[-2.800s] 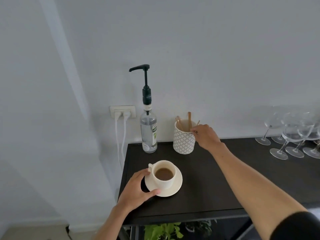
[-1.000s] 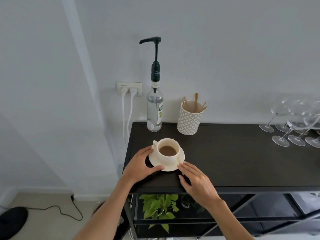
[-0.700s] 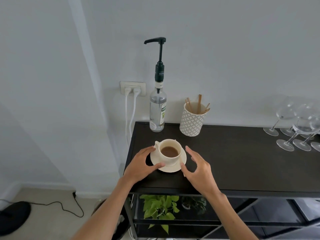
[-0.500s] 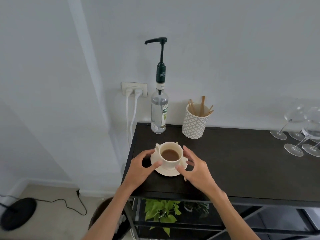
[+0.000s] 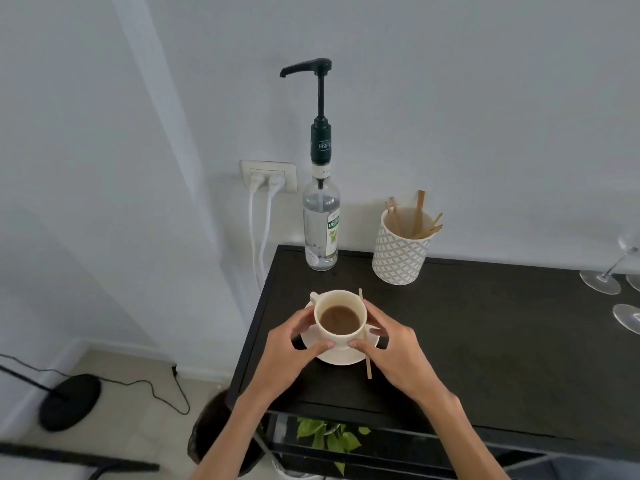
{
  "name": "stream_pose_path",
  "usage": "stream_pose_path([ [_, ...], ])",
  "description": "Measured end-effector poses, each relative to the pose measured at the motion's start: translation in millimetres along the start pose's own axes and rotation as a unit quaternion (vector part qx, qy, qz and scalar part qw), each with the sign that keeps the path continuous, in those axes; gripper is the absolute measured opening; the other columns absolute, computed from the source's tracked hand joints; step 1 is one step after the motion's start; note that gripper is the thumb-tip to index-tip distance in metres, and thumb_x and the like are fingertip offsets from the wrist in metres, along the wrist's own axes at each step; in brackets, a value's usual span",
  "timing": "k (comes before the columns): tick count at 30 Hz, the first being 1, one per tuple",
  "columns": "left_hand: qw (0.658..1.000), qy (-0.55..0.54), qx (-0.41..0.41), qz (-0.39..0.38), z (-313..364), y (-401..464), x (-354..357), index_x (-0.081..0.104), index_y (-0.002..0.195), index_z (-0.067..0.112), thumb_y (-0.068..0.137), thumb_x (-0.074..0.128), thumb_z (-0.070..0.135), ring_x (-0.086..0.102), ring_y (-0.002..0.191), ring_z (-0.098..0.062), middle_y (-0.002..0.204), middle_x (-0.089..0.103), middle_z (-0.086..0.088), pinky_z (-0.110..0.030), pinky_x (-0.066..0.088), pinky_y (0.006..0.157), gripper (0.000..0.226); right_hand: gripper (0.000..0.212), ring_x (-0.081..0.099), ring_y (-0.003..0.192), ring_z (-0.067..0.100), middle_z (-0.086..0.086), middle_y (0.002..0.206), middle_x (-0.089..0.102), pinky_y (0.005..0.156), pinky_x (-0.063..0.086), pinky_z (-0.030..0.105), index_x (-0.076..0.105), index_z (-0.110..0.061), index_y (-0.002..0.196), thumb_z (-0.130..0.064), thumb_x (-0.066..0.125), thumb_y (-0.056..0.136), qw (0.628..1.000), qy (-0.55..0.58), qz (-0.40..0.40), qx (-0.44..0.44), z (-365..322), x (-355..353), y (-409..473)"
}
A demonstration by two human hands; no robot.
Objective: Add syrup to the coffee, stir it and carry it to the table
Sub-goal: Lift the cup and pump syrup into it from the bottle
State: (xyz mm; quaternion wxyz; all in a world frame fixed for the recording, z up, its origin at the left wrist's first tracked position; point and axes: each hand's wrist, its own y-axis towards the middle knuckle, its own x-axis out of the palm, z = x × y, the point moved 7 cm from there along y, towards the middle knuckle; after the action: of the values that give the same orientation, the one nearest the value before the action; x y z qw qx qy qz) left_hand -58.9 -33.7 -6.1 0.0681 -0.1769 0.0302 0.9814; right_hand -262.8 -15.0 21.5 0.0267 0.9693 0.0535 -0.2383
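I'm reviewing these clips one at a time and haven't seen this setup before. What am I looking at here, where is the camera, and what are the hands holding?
There is no machine: a person wears one wide-angle camera on the head, looking forward and down at two bare hands. The left hand and right hand clasp opposite sides of a cream cup of coffee on its saucer. A wooden stir stick lies across the saucer's right edge. All this is on a black sideboard. Against the wall stand a syrup bottle with a pump and a patterned cup of stir sticks. Wine glasses show at the right edge.
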Motion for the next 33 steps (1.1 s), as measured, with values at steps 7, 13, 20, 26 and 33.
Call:
stream_pose_path([
  [7, 0.999, -0.023, -0.01, 0.028, 7, -4, -5, 0.061, 0.138, 0.032, 0.08, 0.088, 0.028, 0.064, 0.126, -0.001, 0.131, 0.07, 0.021, -0.024, 0.05, 0.108, 0.065, 0.073, 0.058, 0.128, 0.0, -0.023, 0.136, 0.061, 0.112, 0.047, 0.031, 0.046, -0.053, 0.138, -0.028, 0.085, 0.081, 0.999, 0.04, 0.003, 0.015, -4, -3, 8],
  [13, 0.999, -0.024, 0.003, 0.032, 30, 5, -23, 0.055, 0.137, 0.038, 0.077, 0.088, 0.034, 0.065, 0.121, 0.003, 0.128, 0.066, 0.032, -0.014, 0.054, 0.097, 0.068, 0.066, 0.065, 0.119, 0.006, -0.021, 0.126, 0.068, 0.104, 0.054, 0.037, 0.057, -0.052, 0.125, -0.031, 0.09, 0.072, 0.997, 0.071, 0.012, 0.013, -36, -7, 25],
  [20, 0.997, -0.023, 0.038, 0.057, 57, 21, -59, 0.051, 0.139, 0.042, 0.073, 0.083, 0.048, 0.064, 0.119, 0.007, 0.127, 0.063, 0.04, -0.01, 0.053, 0.093, 0.074, 0.065, 0.07, 0.113, 0.008, -0.015, 0.12, 0.074, 0.099, 0.058, 0.037, 0.062, -0.032, 0.126, -0.023, 0.093, 0.069, 0.995, 0.093, 0.009, -0.021, -81, -9, 52],
  [26, 0.996, -0.007, 0.073, 0.054, 81, 41, -88, 0.048, 0.142, 0.044, 0.075, 0.087, 0.043, 0.062, 0.12, 0.008, 0.127, 0.061, 0.041, -0.008, 0.05, 0.093, 0.077, 0.057, 0.072, 0.11, 0.01, -0.012, 0.118, 0.076, 0.095, 0.06, 0.033, 0.065, -0.029, 0.124, -0.013, 0.088, 0.075, 0.994, 0.102, 0.022, -0.04, -106, -12, 75],
  [33, 0.993, 0.011, 0.09, 0.075, 95, 65, -107, 0.044, 0.135, 0.056, 0.062, 0.078, 0.074, 0.058, 0.122, 0.006, 0.124, 0.06, 0.04, -0.008, 0.048, 0.093, 0.082, 0.043, 0.073, 0.102, 0.002, -0.024, 0.109, 0.076, 0.077, 0.06, 0.018, 0.068, -0.029, 0.115, -0.011, 0.083, 0.079, 0.992, 0.093, 0.049, -0.066, -135, -16, 96],
])
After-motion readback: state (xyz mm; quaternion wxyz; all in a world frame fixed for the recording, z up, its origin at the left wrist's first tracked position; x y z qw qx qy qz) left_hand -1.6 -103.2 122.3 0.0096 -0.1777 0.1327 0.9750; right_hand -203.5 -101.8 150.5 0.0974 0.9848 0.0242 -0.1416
